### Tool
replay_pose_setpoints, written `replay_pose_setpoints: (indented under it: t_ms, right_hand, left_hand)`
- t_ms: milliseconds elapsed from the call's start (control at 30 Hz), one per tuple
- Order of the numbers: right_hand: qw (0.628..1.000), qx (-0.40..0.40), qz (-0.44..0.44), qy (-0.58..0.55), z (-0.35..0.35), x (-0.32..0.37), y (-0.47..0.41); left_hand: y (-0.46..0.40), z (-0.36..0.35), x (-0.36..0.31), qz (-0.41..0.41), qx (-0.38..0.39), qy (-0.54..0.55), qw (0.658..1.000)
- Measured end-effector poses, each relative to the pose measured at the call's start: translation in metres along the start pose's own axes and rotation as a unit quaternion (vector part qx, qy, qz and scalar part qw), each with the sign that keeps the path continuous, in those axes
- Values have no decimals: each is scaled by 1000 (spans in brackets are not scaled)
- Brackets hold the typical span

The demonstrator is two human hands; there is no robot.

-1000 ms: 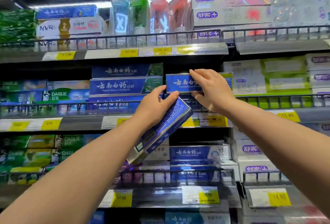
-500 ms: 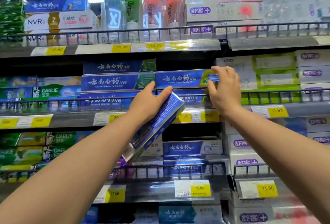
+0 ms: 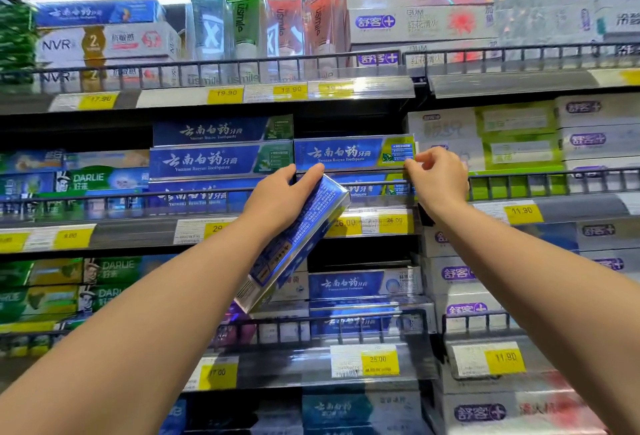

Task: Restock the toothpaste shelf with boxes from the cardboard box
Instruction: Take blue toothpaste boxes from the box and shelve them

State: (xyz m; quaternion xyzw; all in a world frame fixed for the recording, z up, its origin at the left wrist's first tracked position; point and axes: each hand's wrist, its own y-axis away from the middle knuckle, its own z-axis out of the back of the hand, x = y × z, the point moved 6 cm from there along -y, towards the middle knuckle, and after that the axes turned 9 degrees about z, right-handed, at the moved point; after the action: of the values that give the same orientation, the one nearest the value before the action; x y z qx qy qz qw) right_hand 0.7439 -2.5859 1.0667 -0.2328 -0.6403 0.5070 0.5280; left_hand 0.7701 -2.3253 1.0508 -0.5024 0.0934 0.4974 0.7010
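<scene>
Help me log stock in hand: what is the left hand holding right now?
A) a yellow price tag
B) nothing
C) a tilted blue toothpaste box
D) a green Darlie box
C: the left hand grips a blue toothpaste box tilted in front of the shelf rail.

above the blue box [image 3: 349, 153] your right hand [image 3: 438, 180] touches, you have a dark open gap under the upper shelf edge [image 3: 277, 93]; a hand fits there. to its left, the three-high blue stack [image 3: 221, 157] leaves only a thin slot on top. the wire rail [image 3: 194, 192] bars the low front of the row. white and green boxes [image 3: 485, 138] wall off the right. the tilted box [image 3: 301, 240] in your left hand [image 3: 280, 200] blocks the space in front.
</scene>
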Motion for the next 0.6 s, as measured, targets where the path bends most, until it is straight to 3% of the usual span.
replay_pose_setpoints:
  t_ms: [100, 167, 267, 367, 433, 500, 600]
  right_hand:
    - [999, -11, 33, -32, 5, 9, 9]
    - [992, 31, 83, -93, 5, 27, 22]
    - [946, 225, 106, -208, -9, 60, 57]
    - [878, 407, 50, -248, -22, 73, 96]
    - [845, 469, 5, -256, -23, 67, 111]
    - [828, 500, -20, -254, -18, 59, 117]
    - [850, 479, 32, -215, -3, 54, 113]
  left_hand:
    - [3, 2, -1, 3, -24, 8, 1000]
    - [5, 3, 2, 19, -53, 30, 998]
    - [9, 0, -1, 70, -69, 91, 991]
    - [15, -6, -9, 127, -69, 185, 972]
    - [17, -4, -8, 166, -77, 290, 939]
    - [22, -7, -5, 197, -59, 419, 885]
    - [30, -8, -9, 168, -19, 533, 829]
